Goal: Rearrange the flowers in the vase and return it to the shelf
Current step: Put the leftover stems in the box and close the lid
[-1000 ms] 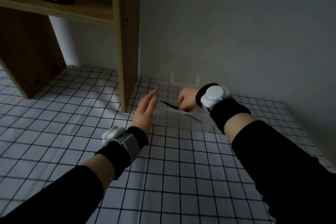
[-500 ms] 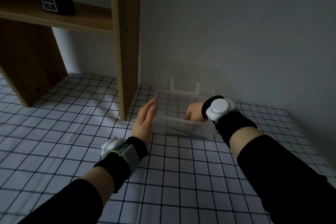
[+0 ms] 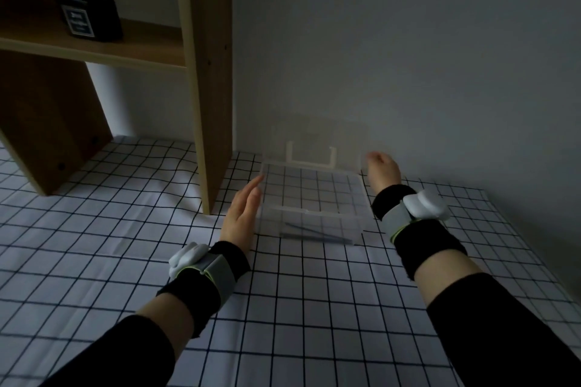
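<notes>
1. I see my left hand (image 3: 240, 217) flat and open, fingers together, laid along the left wall of the clear plastic box (image 3: 309, 198).
2. My right hand (image 3: 382, 171) sits at the box's far right corner by the raised lid (image 3: 317, 138); I cannot tell its grip.
3. A dark thin tool (image 3: 316, 234) lies inside against the near wall.
4. The wooden shelf (image 3: 207, 78) upright stands just left of the box; a dark diffuser bottle (image 3: 89, 19) is on its board.
5. No vase shows; the checked cloth (image 3: 298, 308) lies bare toward me.
</notes>
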